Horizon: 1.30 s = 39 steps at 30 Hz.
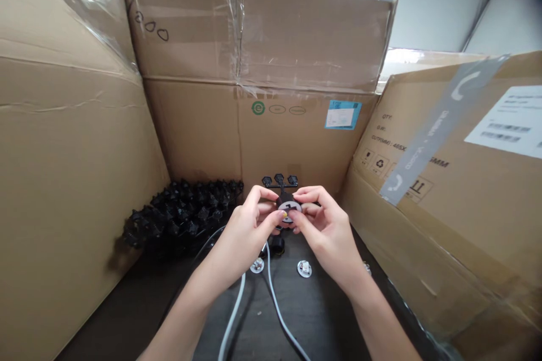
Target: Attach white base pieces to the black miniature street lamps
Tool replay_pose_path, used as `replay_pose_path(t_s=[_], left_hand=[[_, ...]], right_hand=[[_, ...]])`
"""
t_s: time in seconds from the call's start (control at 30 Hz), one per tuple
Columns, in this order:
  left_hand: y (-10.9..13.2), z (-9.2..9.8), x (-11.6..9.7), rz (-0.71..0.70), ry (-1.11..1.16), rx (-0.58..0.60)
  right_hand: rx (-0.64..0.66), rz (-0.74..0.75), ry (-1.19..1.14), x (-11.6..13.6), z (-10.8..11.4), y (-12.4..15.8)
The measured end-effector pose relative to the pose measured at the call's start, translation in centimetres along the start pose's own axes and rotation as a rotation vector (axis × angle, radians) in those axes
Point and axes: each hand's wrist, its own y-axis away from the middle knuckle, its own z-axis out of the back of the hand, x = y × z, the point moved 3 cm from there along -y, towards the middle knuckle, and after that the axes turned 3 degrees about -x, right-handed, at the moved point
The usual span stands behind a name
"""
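**Two hands pinch a black fitting above a dark surface**

The black fitting [286, 202] sits at lower centre of the frame, held in the air between the left hand [249, 231] and the right hand [326, 228]. A white ring [290, 208] faces up and toward the person on its near side. A thin black stem [282, 187] appears to rise from the fitting, pointing away from the person, its long axis running nearly straight up the frame to a crossbar with three knobbed heads [278, 180].

Both hands are together and clamped on the fitting from opposite sides, fingers curled and wrists angled inward. The forearms rise from the bottom corners and converge in a V.

Below the hands, two white-rimmed discs [257, 265] and a black cup-shaped part [277, 245] lie on the surface [127, 316], with a white cable [237, 316] looping across it. A heap of ribbed black plastic parts [182, 214] lies to the left. Corrugated cardboard boxes wall in the left [63, 180], back [190, 135] and right [423, 248] of the frame, their seams sealed with glossy tape.
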Motion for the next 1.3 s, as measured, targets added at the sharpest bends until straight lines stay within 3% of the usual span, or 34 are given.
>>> replay_pose_path(t_s=[0.4, 0.77, 1.03, 1.3], left_hand=[[0.15, -0.36, -0.17, -0.080, -0.035, 0.002], [0.14, -0.49, -0.20, -0.087, -0.032, 0.025], [0.02, -0.62, 0.17, -0.037, 0.012, 0.047], [-0.11, -0.92, 0.46, -0.017, 0.046, 0.033]], right_hand=[[0.009, 0.042, -0.026, 0.31, 0.03, -0.02], [0.079, -0.049, -0.140, 0.11, 0.01, 0.01], [-0.006, -0.010, -0.044, -0.13, -0.07, 0.04], [-0.004, -0.004, 0.057, -0.43, 0.23, -0.17]])
